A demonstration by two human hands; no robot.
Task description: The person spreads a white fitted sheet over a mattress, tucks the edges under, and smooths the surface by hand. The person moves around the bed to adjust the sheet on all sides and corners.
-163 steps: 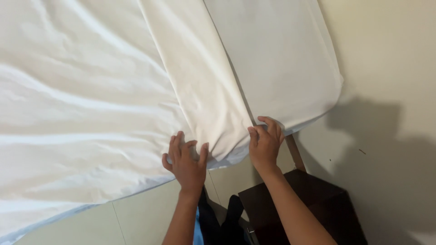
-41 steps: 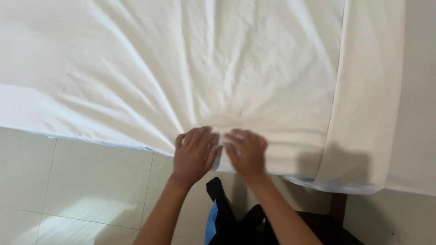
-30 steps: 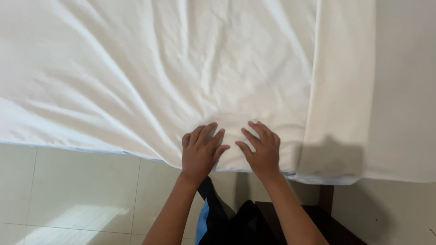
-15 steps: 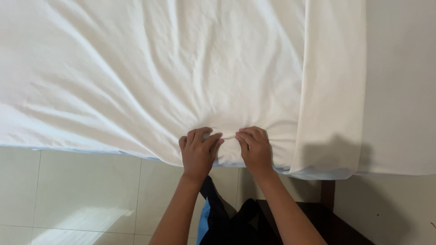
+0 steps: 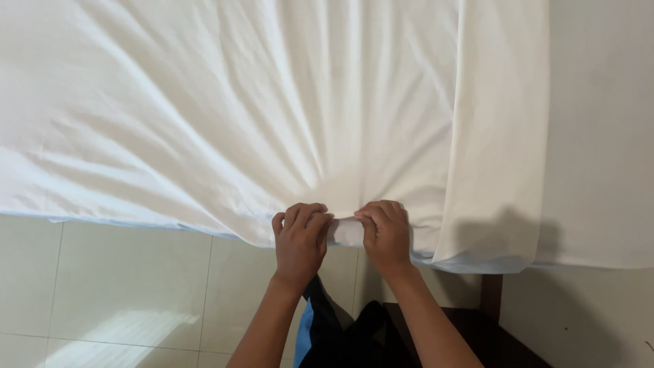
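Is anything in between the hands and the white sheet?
No. Both the left hand and the right hand are already gripping a bunched fold at the edge of the white sheet, with nothing between them.

I see pale glossy floor tiles (image 5: 122,286) with a soft light reflection lower left, dark wooden furniture (image 5: 490,334) lower right, plain cream wall (image 5: 599,123) at right, shadow beneath.

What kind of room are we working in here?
Probably a bedroom or guest room. A wide white bed sheet covers a mattress, with pale glossy floor tiles below and a dark wooden bedside stand. The left hand and right hand pinch the sheet's edge.
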